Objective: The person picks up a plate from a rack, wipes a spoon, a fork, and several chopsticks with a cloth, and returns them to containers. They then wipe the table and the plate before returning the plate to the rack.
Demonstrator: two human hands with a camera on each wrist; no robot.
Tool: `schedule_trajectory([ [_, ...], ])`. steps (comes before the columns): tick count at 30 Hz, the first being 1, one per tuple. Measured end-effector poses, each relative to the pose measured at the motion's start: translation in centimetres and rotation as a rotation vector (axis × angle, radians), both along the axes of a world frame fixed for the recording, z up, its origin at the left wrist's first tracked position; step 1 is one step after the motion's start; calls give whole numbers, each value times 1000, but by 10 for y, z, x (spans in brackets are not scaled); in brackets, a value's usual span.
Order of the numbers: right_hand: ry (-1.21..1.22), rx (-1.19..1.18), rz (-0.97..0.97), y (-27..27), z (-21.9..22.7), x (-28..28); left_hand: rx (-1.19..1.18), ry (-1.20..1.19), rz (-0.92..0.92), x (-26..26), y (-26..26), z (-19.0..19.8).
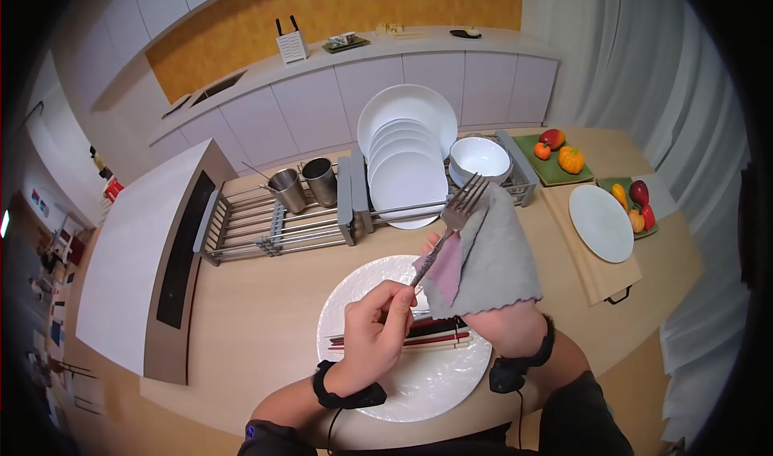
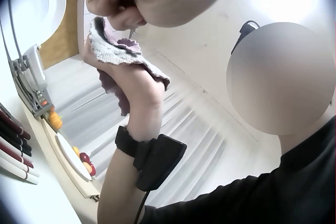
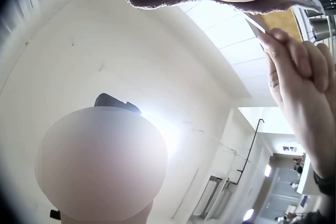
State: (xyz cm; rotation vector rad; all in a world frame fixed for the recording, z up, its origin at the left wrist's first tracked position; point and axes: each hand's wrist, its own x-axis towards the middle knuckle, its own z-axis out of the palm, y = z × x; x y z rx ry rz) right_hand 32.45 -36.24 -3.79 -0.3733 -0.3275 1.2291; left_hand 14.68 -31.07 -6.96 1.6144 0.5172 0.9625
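My left hand [image 1: 374, 335] pinches a metal fork [image 1: 463, 202] by the lower end of its handle, tines pointing up and away. My right hand [image 1: 506, 329] holds a grey and pink cloth [image 1: 498, 267] that drapes over it and lies against the fork's neck. Most of the right fingers are hidden behind the cloth; a few fingertips [image 1: 431, 242] show at its left edge. Under both hands is a large white plate [image 1: 346, 295] with several red, black and pale chopsticks [image 1: 439, 341] lying across it. The left wrist view also shows the cloth [image 2: 118, 50] over the right hand.
Beyond the plate stands a metal dish rack [image 1: 274, 235] with steel cups [image 1: 287, 190], upright white plates [image 1: 409, 178] and white bowls [image 1: 481, 158]. At right, a white oval plate [image 1: 601, 222] rests on a wooden board [image 1: 592, 275], near green trays [image 1: 555, 166] of toy vegetables.
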Motion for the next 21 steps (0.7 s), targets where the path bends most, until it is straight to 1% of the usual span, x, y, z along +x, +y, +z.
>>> schedule_trajectory([
  [1,202,-61,22,-4,8,-7,29,10,19,0,0,0],
  [2,63,-15,6,4,-12,4,64,9,38,-2,-2,1],
  [3,-77,31,-11,21,-51,26,99,7,57,-4,-5,6],
  [5,-146,209,97,45,-102,60,205,-9,90,-5,-11,10],
  [6,-70,338,222,56,-116,74,275,-20,105,-6,-14,10],
  [7,-46,118,15,51,-87,54,346,-29,120,-7,-17,11],
  [8,-38,-123,-177,46,-57,35,346,0,93,-8,-19,15],
  [10,-343,-42,-158,56,-80,53,193,44,30,-6,-15,14],
  [11,-498,-2,-143,62,-84,59,113,64,3,-5,-12,13],
  [13,-884,-12,-221,67,-82,63,46,79,-9,-3,-5,5],
  [14,-692,35,-165,58,-58,52,22,80,-18,-1,-2,0],
  [16,-328,140,-24,48,-42,47,10,73,-28,4,2,-5],
  [18,24,252,150,38,-44,46,29,65,-22,7,3,-9],
  [20,-1087,97,-268,21,-31,30,16,46,-4,9,8,-12],
  [21,-1265,77,-326,17,-32,26,9,37,6,9,10,-13],
])
